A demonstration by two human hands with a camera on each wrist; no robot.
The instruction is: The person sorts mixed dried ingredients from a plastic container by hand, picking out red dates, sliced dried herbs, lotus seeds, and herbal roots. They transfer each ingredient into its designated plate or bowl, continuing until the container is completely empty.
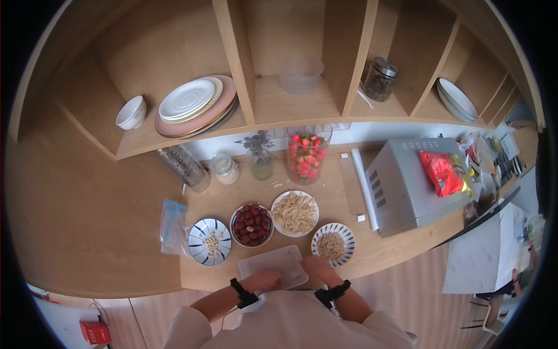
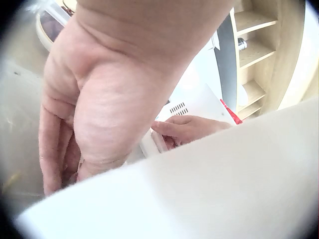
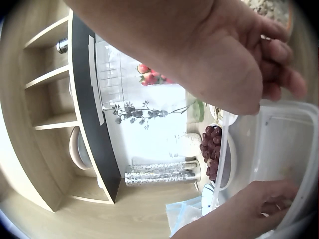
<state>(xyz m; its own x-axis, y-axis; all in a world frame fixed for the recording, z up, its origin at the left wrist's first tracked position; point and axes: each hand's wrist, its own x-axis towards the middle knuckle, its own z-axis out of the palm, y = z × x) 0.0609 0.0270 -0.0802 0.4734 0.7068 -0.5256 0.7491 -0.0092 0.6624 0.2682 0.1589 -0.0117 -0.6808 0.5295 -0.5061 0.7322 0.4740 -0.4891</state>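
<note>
A clear plastic container (image 1: 261,263) lies at the front edge of the wooden table, before the person's body. Down inside it is the left hand (image 1: 266,280), its fingers bent toward the bottom; I cannot tell whether they hold something. The right hand (image 1: 317,267) grips the container's right side, its thumb (image 3: 253,107) at the rim and its fingers curled. Close behind the right hand stands a striped bowl (image 1: 349,234) of small beige pieces. Beyond the container are a bowl of dark red dates (image 1: 251,224) and a white plate of pale dried strips (image 1: 295,213).
A blue-striped plate (image 1: 200,256) with small pale pieces and a zip bag (image 1: 173,224) lie at the left. Behind stand a glass jar (image 1: 225,168), a vase (image 1: 261,166) and a container of strawberries (image 1: 307,157). A microwave (image 1: 407,180) is on the right, shelves above.
</note>
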